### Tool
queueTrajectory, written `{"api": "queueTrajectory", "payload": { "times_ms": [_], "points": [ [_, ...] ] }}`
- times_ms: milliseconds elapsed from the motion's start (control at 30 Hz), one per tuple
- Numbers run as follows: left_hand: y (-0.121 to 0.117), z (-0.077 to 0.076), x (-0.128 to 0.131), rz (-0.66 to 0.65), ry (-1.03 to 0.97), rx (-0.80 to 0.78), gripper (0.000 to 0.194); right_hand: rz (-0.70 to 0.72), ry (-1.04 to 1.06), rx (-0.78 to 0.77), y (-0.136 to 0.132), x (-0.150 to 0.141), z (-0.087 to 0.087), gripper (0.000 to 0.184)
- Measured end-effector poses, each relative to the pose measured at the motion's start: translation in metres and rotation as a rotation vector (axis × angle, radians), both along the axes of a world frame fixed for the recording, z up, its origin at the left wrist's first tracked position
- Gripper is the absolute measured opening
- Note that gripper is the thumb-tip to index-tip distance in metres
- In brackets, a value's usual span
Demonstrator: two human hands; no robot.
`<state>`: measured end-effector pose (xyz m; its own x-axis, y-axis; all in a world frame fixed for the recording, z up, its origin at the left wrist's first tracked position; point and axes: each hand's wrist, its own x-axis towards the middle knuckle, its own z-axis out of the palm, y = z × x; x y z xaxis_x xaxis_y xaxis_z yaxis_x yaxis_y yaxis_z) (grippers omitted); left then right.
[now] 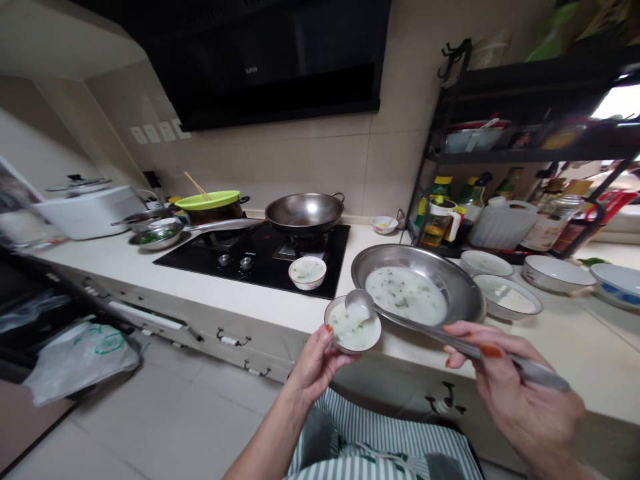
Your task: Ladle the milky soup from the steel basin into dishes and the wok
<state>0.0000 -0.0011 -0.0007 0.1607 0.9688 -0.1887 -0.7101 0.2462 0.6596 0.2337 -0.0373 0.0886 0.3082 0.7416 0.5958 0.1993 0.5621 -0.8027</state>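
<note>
hands point(320, 365) point(525, 383) hold a bowl point(369, 345) and ladle point(430, 330) near the counter's front edge point(225, 298).

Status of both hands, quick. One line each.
Left hand: holding the small bowl of soup from below, thumb at its rim.
Right hand: closed around the handle of the ladle.

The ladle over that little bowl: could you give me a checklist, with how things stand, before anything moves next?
1. Right hand grips the ladle by its handle: ok.
2. Left hand supports the small bowl: ok.
3. Ladle's scoop over the small bowl: ok.
4. Soup left in the wide pan: ok.
5. Soup cool enough for bare hands: cannot tell.
</note>
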Motion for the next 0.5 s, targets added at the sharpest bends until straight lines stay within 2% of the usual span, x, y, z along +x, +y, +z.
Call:
{"api": "queueTrajectory", "payload": {
  "times_ms": [33,100,167,233,333,433,500],
  "points": [
    [0.0,0.0,0.0,0.0,-0.001,-0.003,0.038,0.053,-0.1,0.079,-0.003,0.001,-0.002,0.008],
    [0.001,0.0,0.0,0.002,-0.004,-0.006,0.039,0.162,-0.277,0.205,-0.007,0.005,-0.005,0.02],
    [0.001,0.0,0.0,0.002,-0.003,-0.002,0.04,0.175,-0.316,0.225,-0.011,0.008,-0.007,0.025],
    [0.0,0.001,0.0,0.004,0.002,0.001,0.04,0.128,-0.235,0.175,-0.011,0.008,-0.009,0.02],
    [0.0,0.002,0.0,0.008,0.004,0.002,0.039,0.02,0.009,0.019,-0.006,0.006,-0.009,0.007],
    [0.0,0.002,0.0,0.003,0.003,0.008,0.039,-0.019,0.271,-0.126,0.005,0.006,-0.005,0.017],
    [0.0,0.002,0.0,0.003,0.005,0.009,0.039,-0.042,0.393,-0.126,0.013,0.011,-0.003,0.021]
  ]
}}
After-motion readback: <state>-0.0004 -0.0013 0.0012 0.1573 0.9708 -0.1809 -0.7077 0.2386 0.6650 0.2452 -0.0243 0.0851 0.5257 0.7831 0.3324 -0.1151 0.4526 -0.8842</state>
